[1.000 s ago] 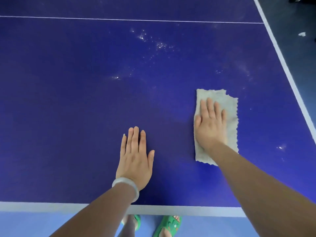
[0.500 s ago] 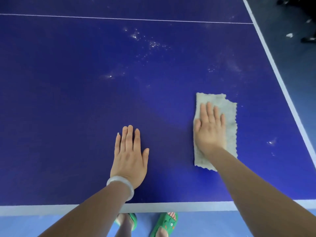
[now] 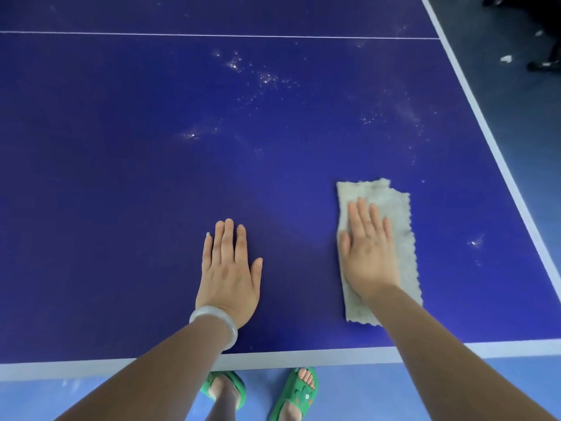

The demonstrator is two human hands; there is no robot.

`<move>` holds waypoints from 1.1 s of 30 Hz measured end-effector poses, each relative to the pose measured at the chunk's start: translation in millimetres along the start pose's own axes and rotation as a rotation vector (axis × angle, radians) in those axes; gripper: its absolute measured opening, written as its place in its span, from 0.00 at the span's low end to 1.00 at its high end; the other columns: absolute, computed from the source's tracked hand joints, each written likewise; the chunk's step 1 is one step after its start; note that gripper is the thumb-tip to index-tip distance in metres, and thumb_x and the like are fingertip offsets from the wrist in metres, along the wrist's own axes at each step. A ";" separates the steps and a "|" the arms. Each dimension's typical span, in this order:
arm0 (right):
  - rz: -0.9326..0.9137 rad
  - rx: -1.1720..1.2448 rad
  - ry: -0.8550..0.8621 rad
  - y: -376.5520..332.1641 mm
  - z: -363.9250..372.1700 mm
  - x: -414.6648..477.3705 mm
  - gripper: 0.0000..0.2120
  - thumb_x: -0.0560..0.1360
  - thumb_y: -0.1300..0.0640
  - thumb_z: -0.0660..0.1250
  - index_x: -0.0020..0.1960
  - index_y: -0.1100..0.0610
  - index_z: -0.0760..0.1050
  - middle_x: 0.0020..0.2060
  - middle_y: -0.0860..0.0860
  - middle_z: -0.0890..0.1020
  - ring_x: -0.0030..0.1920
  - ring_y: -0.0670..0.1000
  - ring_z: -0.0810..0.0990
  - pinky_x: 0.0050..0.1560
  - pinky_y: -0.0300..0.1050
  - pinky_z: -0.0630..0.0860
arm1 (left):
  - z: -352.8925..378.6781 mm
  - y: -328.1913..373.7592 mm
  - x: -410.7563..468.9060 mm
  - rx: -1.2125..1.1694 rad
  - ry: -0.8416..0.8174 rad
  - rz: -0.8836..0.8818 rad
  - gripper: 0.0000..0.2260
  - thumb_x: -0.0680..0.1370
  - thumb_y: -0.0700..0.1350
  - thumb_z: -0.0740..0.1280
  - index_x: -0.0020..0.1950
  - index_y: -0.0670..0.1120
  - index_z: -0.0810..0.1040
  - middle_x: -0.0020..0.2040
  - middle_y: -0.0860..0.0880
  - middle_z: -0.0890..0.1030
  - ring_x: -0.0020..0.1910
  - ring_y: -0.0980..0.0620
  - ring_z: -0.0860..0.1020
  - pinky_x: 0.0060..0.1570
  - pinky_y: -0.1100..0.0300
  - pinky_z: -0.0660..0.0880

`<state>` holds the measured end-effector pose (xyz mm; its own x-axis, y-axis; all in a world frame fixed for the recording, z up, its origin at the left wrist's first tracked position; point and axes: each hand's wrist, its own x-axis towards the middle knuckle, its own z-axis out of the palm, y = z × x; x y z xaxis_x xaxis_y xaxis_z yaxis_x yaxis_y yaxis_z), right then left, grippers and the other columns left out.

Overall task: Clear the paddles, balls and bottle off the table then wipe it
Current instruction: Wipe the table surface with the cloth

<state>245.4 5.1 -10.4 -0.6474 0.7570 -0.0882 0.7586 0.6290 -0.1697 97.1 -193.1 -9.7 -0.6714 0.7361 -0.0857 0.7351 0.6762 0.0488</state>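
- right hand (image 3: 367, 256) is laid out flat, fingers straight and close together, palm down on the grey cloth (image 3: 405, 226); pressing on it, not gripping
- cloth is a ragged-edged rectangle lying on the blue table (image 3: 121, 208) at about 4 o'clock in the view; its long side runs 12 to 6
- left hand (image 3: 229, 275) is open too, flat on bare tabletop around 6 o'clock; fingers point to 12, thumb sticks out toward 3; it holds nothing and sits well apart from the cloth
- pale bracelet (image 3: 223, 319) on the left wrist
- white specks (image 3: 235, 65) are scattered over the surface up around 12 to 1 o'clock; a few more off at 3 o'clock from the cloth
- white edge line (image 3: 303, 358) runs along the near side at 6; green sandals (image 3: 296, 393) show just below it on the light blue floor
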 end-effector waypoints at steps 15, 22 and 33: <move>0.098 0.029 0.031 5.0 -1.2 -28.7 0.27 0.83 0.49 0.45 0.81 0.56 0.47 0.80 0.51 0.49 0.80 0.52 0.44 0.79 0.53 0.42 | 0.8 0.3 -0.9 -0.013 0.015 0.008 0.31 0.81 0.56 0.41 0.79 0.39 0.55 0.79 0.39 0.55 0.79 0.42 0.51 0.78 0.46 0.48; -0.181 -0.037 -0.031 -7.9 7.3 -82.3 0.27 0.82 0.48 0.43 0.81 0.52 0.48 0.80 0.47 0.49 0.80 0.50 0.44 0.78 0.55 0.45 | -15.7 26.8 5.0 -0.171 0.063 0.250 0.22 0.82 0.48 0.52 0.72 0.39 0.69 0.72 0.40 0.68 0.75 0.42 0.63 0.76 0.44 0.55; 0.112 -0.050 0.053 65.4 0.7 -108.1 0.27 0.82 0.49 0.46 0.81 0.52 0.49 0.80 0.47 0.50 0.79 0.49 0.43 0.78 0.55 0.45 | 4.6 124.4 25.7 -0.023 -0.015 -0.034 0.33 0.80 0.59 0.37 0.80 0.41 0.48 0.80 0.38 0.50 0.79 0.38 0.46 0.76 0.38 0.46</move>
<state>365.0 -35.7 -12.7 -0.5550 0.8302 -0.0518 0.8293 0.5474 -0.1121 171.7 -90.2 -10.4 -0.6942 0.7125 -0.1023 0.7097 0.7013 0.0680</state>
